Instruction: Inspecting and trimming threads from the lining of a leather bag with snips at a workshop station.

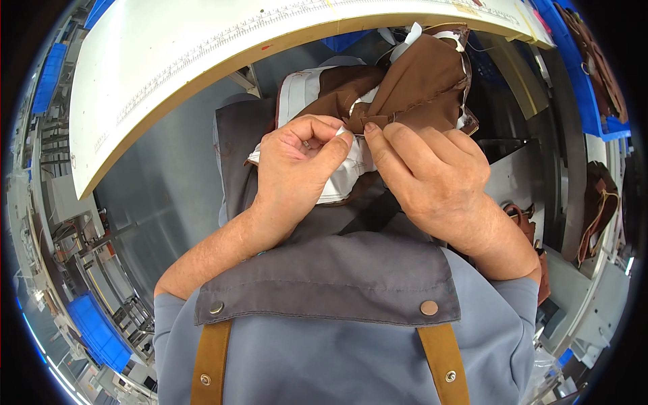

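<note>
Head view, ruler markings (202, 48), hands (295, 170) (432, 169) at brown fabric (422, 84)

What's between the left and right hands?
Head view: brown fabric at the fingertips, white fabric below it in the picture. The left hand pinches a small white piece.

A soft brown cloth (426, 77), creased and seamed, is spread beyond the grips, its near edge pinched by the right grip (439, 158). A small white piece (341, 131) is pinched by the left grip (297, 162). Rumpled white fabric (345, 181) is draped between both grips.
</note>
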### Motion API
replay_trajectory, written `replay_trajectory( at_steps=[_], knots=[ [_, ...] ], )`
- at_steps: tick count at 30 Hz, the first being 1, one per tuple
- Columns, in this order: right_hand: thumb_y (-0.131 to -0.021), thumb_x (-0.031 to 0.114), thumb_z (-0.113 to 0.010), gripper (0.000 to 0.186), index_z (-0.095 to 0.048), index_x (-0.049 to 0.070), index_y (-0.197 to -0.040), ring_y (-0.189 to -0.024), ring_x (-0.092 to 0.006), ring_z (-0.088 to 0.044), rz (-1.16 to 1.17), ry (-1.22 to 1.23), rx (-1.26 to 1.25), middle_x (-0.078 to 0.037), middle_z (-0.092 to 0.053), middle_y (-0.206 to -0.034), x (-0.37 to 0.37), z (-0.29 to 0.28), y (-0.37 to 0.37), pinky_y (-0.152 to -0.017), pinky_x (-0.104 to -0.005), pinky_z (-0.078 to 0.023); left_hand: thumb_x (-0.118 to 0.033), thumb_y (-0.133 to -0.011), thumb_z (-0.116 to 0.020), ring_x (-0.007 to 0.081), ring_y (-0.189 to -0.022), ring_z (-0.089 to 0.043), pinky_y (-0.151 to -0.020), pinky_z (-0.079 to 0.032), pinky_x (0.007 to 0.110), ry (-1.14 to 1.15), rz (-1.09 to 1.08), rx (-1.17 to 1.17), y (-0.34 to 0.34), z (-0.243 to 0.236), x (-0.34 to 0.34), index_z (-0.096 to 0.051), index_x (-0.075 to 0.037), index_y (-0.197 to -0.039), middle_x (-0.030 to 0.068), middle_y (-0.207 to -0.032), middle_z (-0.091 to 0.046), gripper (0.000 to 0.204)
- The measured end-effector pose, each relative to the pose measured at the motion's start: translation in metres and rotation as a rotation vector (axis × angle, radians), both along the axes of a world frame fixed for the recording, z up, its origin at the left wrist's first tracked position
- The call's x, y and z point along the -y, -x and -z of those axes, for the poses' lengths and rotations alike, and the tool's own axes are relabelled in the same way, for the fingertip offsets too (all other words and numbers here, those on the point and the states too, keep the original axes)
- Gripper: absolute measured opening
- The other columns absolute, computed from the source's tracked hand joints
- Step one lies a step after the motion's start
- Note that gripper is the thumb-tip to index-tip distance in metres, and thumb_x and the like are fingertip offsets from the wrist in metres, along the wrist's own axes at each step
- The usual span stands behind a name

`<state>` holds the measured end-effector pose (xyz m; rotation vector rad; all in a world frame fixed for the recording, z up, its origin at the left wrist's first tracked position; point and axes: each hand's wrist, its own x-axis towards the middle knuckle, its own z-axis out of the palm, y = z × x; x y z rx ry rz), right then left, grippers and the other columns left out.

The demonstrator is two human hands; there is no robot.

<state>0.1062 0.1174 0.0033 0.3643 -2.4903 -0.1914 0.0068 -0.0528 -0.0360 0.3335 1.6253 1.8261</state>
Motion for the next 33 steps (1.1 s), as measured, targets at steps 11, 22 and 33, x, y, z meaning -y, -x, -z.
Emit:
replay_trajectory(
  at_steps=[11,22,33],
  knots=[
    [-0.075,0.014,-0.072,0.014,-0.072,0.010,-0.089,-0.060,-0.0084,-0.049,0.030,0.066,0.035,0.005,-0.051,-0.075,0.001,0.001,0.001,-0.052,-0.0278,-0.031,-0.005,-0.093,-0.071,0.0055,-0.085,-0.057,-0.076,-0.047,0.023,-0.080,0.018,0.005,-0.001,0.003,0.002,-0.067,0.001,-0.085,0.0033,-0.105,-0.064,0.011],
    [-0.076,0.015,-0.073,0.014,-0.072,0.011,-0.090,-0.059,-0.0085,-0.049,0.015,0.087,-0.031,0.005,-0.053,-0.076,-0.006,0.010,0.004,-0.052,-0.0278,-0.031,0.005,-0.093,-0.067,0.0064,-0.089,-0.059,-0.080,-0.049,0.023,-0.122,0.000,-0.032,-0.004,0.001,0.000,-0.067,0.001,-0.086,0.0033,-0.108,-0.063,0.008],
    [-0.075,0.013,-0.070,0.024,-0.073,0.010,-0.098,-0.065,-0.0109,-0.058,0.094,0.109,-0.044,0.004,-0.060,-0.081,-0.035,0.011,0.014,-0.052,-0.0297,-0.039,0.004,-0.093,-0.066,0.0084,-0.093,-0.059,-0.084,-0.047,0.025,-0.134,0.068,-0.151,-0.011,0.003,0.004,-0.065,-0.001,-0.085,0.0041,-0.107,-0.063,0.009]
  ],
)
